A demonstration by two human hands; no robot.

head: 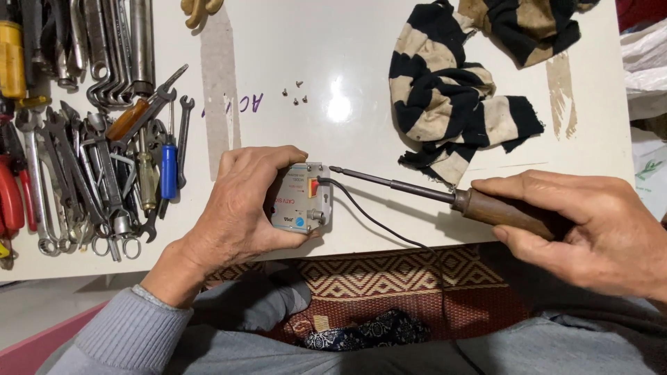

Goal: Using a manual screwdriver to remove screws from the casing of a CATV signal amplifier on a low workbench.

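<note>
- Left hand (240,208): wrapped round a small grey metal box (300,199), fingers curled over its top edge, thumb under the near edge. Firm grasp, box held on the near edge of the white table (333,62).
- Box face is turned right, towards the other hand; red switch (313,187) and a small metal fitting (318,216) show on that face. A thin black wire (379,226) leaves the box by the switch and runs right and down off the table edge.
- Right hand (590,226): closed round the brown wooden handle of a screwdriver (445,196), fingers folded over the top, thumb along the near side.
- Screwdriver long axis: nearly level across the view, tilted slightly, handle at right and lower, tip at left and higher. Tip sits at the box's top right corner, touching or just off it; can't tell which.
- Left of the box: pile of spanners and screwdrivers (90,160), well apart.
- Behind the box: a few loose small screws (297,94) on the table.
- Behind the shaft: striped black-and-cream rag (451,97), not touching the tool.
</note>
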